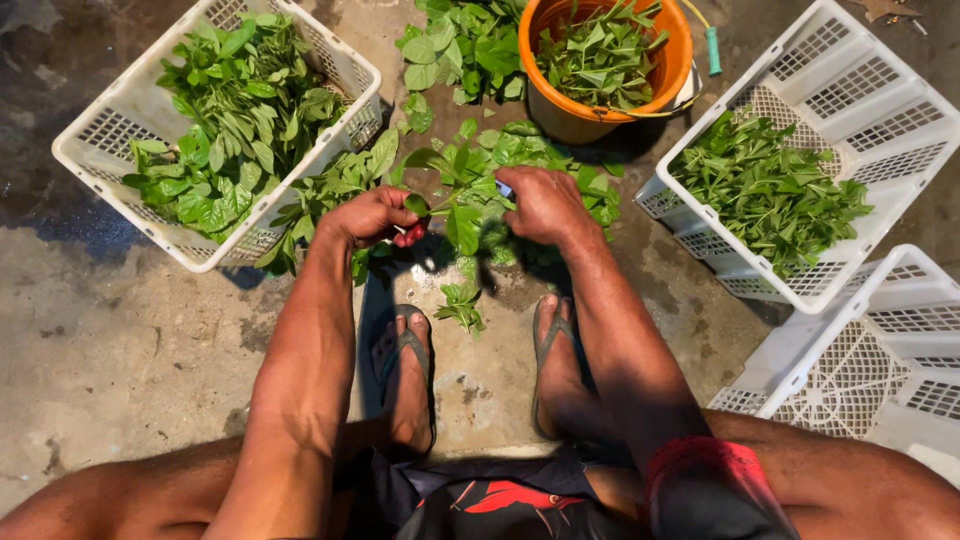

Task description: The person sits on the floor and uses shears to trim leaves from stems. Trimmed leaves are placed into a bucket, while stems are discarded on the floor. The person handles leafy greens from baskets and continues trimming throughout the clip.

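Both hands pinch leafy green sprigs: left hand, right hand; white slatted plastic baskets part-filled, floor pile remains.

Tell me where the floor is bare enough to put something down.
Bare concrete floor lies left of the left foot, below the left basket. A smaller patch lies between the right foot and the right basket. Around both hands, loose leaves crowd the floor up to the orange bucket.
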